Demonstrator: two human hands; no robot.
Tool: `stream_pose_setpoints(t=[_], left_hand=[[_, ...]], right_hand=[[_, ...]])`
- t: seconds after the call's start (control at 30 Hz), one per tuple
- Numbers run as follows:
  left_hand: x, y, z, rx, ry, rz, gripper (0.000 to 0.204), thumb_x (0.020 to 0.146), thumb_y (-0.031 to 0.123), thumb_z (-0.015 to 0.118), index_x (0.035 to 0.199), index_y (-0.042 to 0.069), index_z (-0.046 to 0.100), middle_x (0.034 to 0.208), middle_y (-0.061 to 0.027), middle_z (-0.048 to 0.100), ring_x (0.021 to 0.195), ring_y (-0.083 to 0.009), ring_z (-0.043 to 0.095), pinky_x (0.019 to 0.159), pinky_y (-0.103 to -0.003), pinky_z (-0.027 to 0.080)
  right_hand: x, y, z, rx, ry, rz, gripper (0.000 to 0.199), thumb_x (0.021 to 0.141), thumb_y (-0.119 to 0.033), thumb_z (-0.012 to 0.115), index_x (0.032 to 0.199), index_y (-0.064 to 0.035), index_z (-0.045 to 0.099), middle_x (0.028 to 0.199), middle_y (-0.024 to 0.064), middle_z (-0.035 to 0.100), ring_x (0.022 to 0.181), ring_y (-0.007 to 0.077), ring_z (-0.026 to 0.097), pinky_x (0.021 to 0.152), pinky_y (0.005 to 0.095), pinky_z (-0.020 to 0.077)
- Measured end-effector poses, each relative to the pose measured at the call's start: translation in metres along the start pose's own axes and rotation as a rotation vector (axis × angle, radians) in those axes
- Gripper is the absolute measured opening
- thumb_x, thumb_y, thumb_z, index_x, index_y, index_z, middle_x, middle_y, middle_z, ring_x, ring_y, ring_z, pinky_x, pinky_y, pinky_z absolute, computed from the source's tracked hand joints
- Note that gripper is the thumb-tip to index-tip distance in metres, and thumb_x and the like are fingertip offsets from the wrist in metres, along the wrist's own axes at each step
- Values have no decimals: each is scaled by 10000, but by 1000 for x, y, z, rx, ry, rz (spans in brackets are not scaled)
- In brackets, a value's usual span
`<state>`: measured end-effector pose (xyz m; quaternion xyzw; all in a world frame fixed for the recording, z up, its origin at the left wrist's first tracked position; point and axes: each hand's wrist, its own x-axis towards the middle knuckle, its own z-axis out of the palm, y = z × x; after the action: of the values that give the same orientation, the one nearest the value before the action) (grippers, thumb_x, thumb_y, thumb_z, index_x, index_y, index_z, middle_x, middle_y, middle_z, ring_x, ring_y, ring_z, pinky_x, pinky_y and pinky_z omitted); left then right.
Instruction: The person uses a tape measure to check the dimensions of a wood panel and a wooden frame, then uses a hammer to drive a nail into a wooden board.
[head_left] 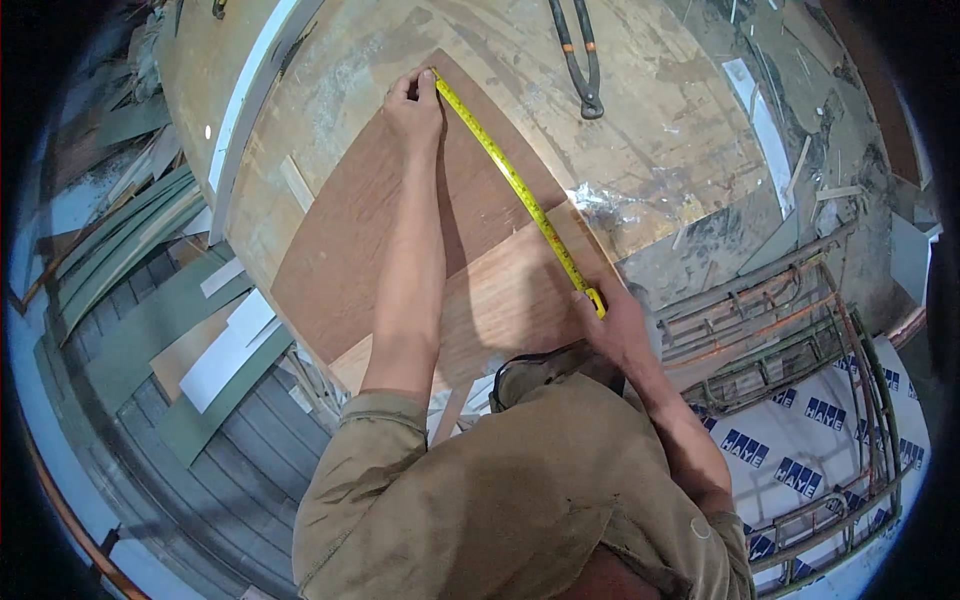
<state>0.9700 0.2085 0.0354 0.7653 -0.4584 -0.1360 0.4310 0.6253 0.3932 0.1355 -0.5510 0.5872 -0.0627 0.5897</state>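
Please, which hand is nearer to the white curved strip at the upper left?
Left. The left hand is right of the white curved strip, at the tip of the brown board; the right hand is farther right and lower, holding the yellow measuring tape.

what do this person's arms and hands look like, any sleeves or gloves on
The left grip and right grip are bare, ungloved human hands. The left forearm and right forearm are bare too, with no watch visible. The left sleeve is plain khaki-brown, ending near the elbow in a hem; the right sleeve is the same colour.
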Motion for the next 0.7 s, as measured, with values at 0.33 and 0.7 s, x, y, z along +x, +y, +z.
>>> stream_pose_setpoints(t=[0.33,0.7], left_hand=[[-1,-4,5,51,76,51,202,889,188,675,938,0,729,812,-114,699,718,-172,641,684,-316,503],[1,3,6,123,73,17,228,903,210,660,937,-7,719,812,-120,700,730,-183,655,691,-322,505]], right_hand=[[5,3,-3,87,-32,41,407,886,-357,638,1104,-13,636,987,247,663,939,415,643,804,448,504],[9,9,-3,113,-27,43,401,888,-352,629,1102,-13,647,979,242,664,938,400,649,806,440,506]])
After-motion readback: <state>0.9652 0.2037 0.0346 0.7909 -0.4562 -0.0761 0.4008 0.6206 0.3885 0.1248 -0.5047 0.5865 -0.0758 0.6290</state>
